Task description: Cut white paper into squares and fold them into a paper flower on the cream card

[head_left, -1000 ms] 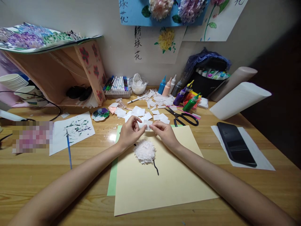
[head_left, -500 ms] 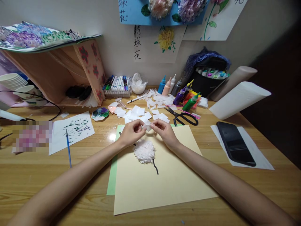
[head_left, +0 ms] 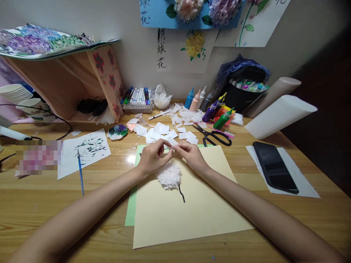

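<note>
My left hand (head_left: 154, 156) and my right hand (head_left: 191, 155) meet fingertip to fingertip over the far edge of a cream sheet of paper (head_left: 189, 215). Between them they pinch a small white paper piece (head_left: 173, 147), mostly hidden by the fingers. Just below the hands a fluffy white paper flower (head_left: 169, 175) sits on the cream sheet, with a short black drawn stem (head_left: 181, 193) under it. A green sheet (head_left: 132, 204) sticks out from beneath the cream one on the left.
Loose white paper squares (head_left: 160, 130) and black scissors (head_left: 214, 136) lie beyond the hands. Paint bottles (head_left: 208, 107), a marker tray (head_left: 137, 98) and a palette (head_left: 117, 132) stand further back. A brush (head_left: 80, 171) on a painted sheet lies left; a black phone (head_left: 274, 166) lies right.
Both hands have closed in on the white piece, squeezing it smaller between the fingertips. They stay above the paper flower. Nothing else has moved.
</note>
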Demonstrator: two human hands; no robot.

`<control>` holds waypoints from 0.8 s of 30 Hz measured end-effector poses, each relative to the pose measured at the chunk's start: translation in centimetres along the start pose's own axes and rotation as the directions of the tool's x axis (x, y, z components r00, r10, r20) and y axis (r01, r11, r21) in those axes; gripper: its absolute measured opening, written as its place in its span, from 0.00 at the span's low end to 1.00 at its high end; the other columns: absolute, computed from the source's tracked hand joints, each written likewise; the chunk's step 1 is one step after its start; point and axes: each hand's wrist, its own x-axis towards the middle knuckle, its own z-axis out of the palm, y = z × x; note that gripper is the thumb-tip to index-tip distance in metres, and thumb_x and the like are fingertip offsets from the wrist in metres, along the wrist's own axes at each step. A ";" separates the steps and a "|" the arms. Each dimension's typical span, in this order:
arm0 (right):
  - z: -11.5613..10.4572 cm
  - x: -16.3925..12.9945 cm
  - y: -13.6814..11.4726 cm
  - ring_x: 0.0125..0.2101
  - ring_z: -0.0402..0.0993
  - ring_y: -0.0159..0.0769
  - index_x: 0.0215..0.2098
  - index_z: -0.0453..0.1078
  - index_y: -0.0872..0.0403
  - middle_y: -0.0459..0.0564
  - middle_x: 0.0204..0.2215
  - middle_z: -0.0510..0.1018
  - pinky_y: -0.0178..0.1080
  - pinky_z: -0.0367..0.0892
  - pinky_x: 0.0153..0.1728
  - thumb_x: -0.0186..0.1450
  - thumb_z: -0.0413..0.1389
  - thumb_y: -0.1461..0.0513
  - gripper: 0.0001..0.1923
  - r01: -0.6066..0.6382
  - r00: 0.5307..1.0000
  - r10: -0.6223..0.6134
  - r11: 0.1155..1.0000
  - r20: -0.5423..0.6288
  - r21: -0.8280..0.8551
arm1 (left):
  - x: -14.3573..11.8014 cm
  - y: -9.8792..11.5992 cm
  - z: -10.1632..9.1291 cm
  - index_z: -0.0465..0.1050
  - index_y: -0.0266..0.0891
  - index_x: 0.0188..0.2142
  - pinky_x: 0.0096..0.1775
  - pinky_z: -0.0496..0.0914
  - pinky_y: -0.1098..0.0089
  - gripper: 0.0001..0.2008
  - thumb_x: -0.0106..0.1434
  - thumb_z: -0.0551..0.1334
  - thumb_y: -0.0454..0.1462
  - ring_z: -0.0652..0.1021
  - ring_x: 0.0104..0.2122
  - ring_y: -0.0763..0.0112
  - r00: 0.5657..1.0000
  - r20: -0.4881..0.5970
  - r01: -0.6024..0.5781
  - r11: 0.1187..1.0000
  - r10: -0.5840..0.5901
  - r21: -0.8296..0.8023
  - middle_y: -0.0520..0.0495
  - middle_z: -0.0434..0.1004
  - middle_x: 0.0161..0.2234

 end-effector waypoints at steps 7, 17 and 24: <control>0.0 0.0 0.6 0.26 0.62 0.31 0.20 0.67 0.55 0.45 0.22 0.64 0.35 0.57 0.28 0.63 0.51 0.53 0.19 0.025 0.999 -0.025 1.000 0.031 0.013 | 0.1 -0.4 0.2 0.73 0.37 0.31 0.24 0.53 0.75 0.09 0.56 0.60 0.41 0.59 0.18 0.79 0.999 -0.008 0.036 0.998 -0.035 0.057 0.57 0.55 0.16; 0.0 -0.3 0.1 0.27 0.62 0.32 0.21 0.68 0.55 0.46 0.24 0.65 0.36 0.57 0.29 0.61 0.53 0.56 0.14 0.044 0.998 -0.041 0.995 0.043 -0.084 | 0.5 -0.3 0.1 0.72 0.35 0.23 0.22 0.50 0.75 0.10 0.54 0.60 0.40 0.53 0.18 0.80 0.986 0.035 0.165 0.979 -0.162 -0.118 0.58 0.48 0.15; 0.1 -0.3 0.4 0.28 0.63 0.32 0.27 0.72 0.55 0.47 0.26 0.66 0.36 0.59 0.29 0.59 0.55 0.57 0.10 0.043 0.997 -0.038 0.996 0.065 -0.076 | 0.6 -0.6 0.0 0.72 0.34 0.23 0.22 0.49 0.75 0.10 0.52 0.61 0.40 0.52 0.18 0.80 0.972 0.079 0.233 0.955 -0.222 -0.184 0.58 0.47 0.15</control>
